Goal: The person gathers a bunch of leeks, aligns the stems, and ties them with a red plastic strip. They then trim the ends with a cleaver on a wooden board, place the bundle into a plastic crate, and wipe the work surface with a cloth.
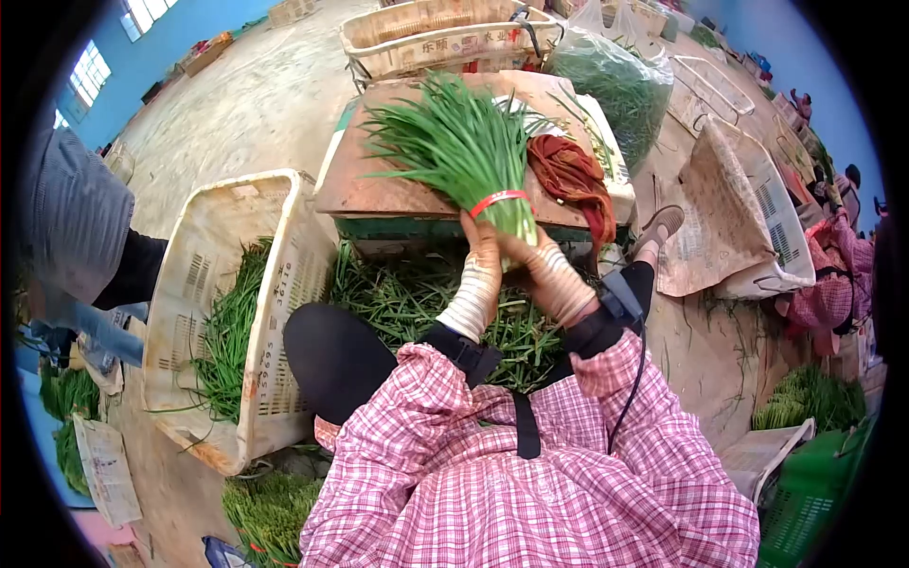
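Observation:
A bunch of garlic chives [459,137], bound by a red band [499,200], leans over the board [379,185] with its leaves pointing away from me. My left hand [481,248] is closed on the left of the pale stalk ends, just below the band. On the other side my right hand [538,260] wraps the lower end of the stalks. White wrapping covers both wrists. A rust-red cloth [573,180] lies on the board, right of the bunch. Loose green leaves [407,298] cover the ground beneath my hands.
To the left, a tilted white crate [270,312] holds loose chives. Another crate [445,38] stands behind the board, beside a clear plastic bag [615,90] of greens. A tipped crate [734,208] is on the right, with other people [833,265] beyond. Someone's sleeve [76,204] shows at left.

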{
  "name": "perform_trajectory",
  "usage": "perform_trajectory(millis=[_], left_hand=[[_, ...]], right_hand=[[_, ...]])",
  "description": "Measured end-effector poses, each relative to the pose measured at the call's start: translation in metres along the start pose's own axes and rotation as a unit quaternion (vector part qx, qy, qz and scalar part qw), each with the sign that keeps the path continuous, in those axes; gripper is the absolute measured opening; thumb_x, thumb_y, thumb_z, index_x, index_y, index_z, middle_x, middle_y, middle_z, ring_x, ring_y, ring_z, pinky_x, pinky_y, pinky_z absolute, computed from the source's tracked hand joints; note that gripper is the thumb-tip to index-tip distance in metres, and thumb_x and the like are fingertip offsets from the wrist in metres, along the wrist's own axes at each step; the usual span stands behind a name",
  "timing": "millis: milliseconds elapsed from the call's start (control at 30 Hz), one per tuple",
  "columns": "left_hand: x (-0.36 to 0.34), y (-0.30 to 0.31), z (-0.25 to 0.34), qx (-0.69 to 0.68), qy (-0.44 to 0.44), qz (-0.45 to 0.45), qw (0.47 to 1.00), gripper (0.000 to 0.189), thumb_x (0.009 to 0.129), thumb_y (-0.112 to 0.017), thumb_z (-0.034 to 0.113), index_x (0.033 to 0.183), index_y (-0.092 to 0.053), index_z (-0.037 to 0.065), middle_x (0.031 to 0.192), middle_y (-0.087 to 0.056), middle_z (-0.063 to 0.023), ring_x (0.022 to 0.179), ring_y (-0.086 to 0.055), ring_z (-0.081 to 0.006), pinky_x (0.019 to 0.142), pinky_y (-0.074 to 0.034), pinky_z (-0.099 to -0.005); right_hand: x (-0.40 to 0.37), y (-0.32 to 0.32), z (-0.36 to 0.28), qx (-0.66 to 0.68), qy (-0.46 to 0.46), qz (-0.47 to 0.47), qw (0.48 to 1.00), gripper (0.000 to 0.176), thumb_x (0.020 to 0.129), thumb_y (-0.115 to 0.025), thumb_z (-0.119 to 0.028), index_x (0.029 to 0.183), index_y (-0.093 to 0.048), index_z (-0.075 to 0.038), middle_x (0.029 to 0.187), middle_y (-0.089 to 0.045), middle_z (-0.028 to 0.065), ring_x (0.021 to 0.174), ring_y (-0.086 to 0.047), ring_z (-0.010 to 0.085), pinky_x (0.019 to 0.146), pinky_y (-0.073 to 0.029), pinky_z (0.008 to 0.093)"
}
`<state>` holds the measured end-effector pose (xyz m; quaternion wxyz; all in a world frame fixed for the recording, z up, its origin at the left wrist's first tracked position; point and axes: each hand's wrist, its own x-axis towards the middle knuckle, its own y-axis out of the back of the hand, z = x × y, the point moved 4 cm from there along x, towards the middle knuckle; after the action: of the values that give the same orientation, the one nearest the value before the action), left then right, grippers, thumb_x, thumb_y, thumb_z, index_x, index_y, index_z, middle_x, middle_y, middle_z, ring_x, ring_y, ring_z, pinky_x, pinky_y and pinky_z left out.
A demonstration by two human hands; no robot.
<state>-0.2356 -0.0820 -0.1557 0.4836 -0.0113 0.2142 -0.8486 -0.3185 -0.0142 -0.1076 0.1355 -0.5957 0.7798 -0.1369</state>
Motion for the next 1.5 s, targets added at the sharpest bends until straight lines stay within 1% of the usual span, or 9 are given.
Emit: perform_trajectory(millis=[100,333,433,533,767,933,1133,1333,1500], left_hand=[[-0.030,-0.003,0.038,-0.134,0.003,-0.083,0.987,0.081,0.095,-0.051,0.064,0.153,-0.032,0.010,0.147,-0.048,-0.0091,0.134,-0.044,-0.0219,0.113,-0.031,-0.0383],[-0.028,-0.007,0.027,-0.246,0.066,-0.267,0.930,0.073,0.085,-0.073,0.053,0.138,-0.052,0.007,0.131,-0.063,-0.0083,0.118,-0.061,-0.0240,0.104,-0.047,-0.0412],[-0.025,-0.001,0.033,-0.296,0.062,-0.208,0.930,0.066,0.081,-0.080,0.046,0.129,-0.059,0.005,0.122,-0.067,-0.0079,0.108,-0.065,-0.0228,0.095,-0.054,-0.0407],[-0.031,0.009,0.036,-0.244,0.025,-0.201,0.948,0.069,0.083,-0.078,0.044,0.134,-0.054,0.005,0.128,-0.064,-0.0103,0.116,-0.061,-0.0273,0.104,-0.048,-0.0454],[-0.028,0.039,0.000,-0.202,-0.030,-0.121,0.971,0.071,0.081,-0.083,0.026,0.140,-0.049,0.007,0.134,-0.060,-0.0071,0.126,-0.055,-0.0245,0.110,-0.040,-0.0417],[-0.048,0.035,0.006,-0.182,0.013,-0.071,0.981,0.066,0.080,-0.084,0.018,0.135,-0.052,0.000,0.129,-0.063,-0.0088,0.117,-0.060,-0.0230,0.103,-0.045,-0.0370],[-0.037,0.035,0.013,-0.195,0.058,-0.145,0.968,0.085,0.086,-0.063,0.066,0.144,-0.044,0.007,0.138,-0.056,-0.0098,0.127,-0.054,-0.0262,0.108,-0.042,-0.0439],[-0.022,0.050,0.009,-0.139,-0.021,-0.155,0.978,0.084,0.085,-0.068,0.061,0.144,-0.044,0.006,0.139,-0.056,-0.0097,0.129,-0.052,-0.0266,0.111,-0.040,-0.0444],[-0.014,0.059,0.004,-0.180,0.064,-0.083,0.978,0.077,0.078,-0.086,0.032,0.138,-0.047,0.005,0.130,-0.061,-0.0077,0.119,-0.058,-0.0270,0.103,-0.047,-0.0438]], right_hand=[[0.000,0.026,0.003,0.145,-0.101,-0.022,0.984,0.056,0.088,-0.076,-0.032,0.134,-0.054,-0.012,0.125,-0.063,0.0038,0.112,-0.061,0.0219,0.093,-0.053,0.0462],[-0.055,0.023,-0.016,0.133,-0.088,-0.088,0.983,0.057,0.091,-0.071,-0.035,0.140,-0.050,-0.015,0.123,-0.064,0.0027,0.108,-0.064,0.0179,0.085,-0.056,0.0425],[-0.068,0.016,-0.021,0.077,-0.047,-0.132,0.987,0.060,0.092,-0.068,-0.035,0.143,-0.046,-0.011,0.126,-0.062,0.0017,0.110,-0.061,0.0150,0.089,-0.052,0.0347],[-0.062,0.040,-0.026,-0.080,-0.065,-0.231,0.967,0.066,0.094,-0.062,-0.031,0.148,-0.039,-0.001,0.134,-0.057,0.0075,0.119,-0.057,0.0164,0.096,-0.047,0.0310],[-0.041,0.016,-0.049,-0.415,0.078,-0.043,0.905,0.101,0.071,-0.086,-0.024,0.150,-0.030,0.004,0.145,-0.048,0.0238,0.136,-0.044,0.0304,0.111,-0.037,0.0328],[-0.028,0.001,-0.003,-0.221,0.031,-0.015,0.975,0.081,0.074,-0.086,-0.021,0.139,-0.043,0.002,0.121,-0.063,0.0104,0.108,-0.060,0.0178,0.093,-0.050,0.0321],[-0.022,0.005,0.000,-0.074,-0.070,-0.020,0.995,0.048,0.085,-0.077,-0.023,0.121,-0.059,0.003,0.106,-0.069,0.0085,0.089,-0.067,0.0151,0.079,-0.055,0.0311],[-0.016,0.015,0.014,-0.018,-0.105,-0.034,0.994,0.049,0.085,-0.076,-0.023,0.122,-0.059,0.004,0.108,-0.069,0.0079,0.091,-0.067,0.0152,0.083,-0.054,0.0303],[-0.020,0.016,0.008,-0.155,-0.062,-0.080,0.983,0.066,0.078,-0.082,-0.017,0.133,-0.051,0.003,0.116,-0.066,0.0091,0.102,-0.063,0.0155,0.091,-0.051,0.0309]])
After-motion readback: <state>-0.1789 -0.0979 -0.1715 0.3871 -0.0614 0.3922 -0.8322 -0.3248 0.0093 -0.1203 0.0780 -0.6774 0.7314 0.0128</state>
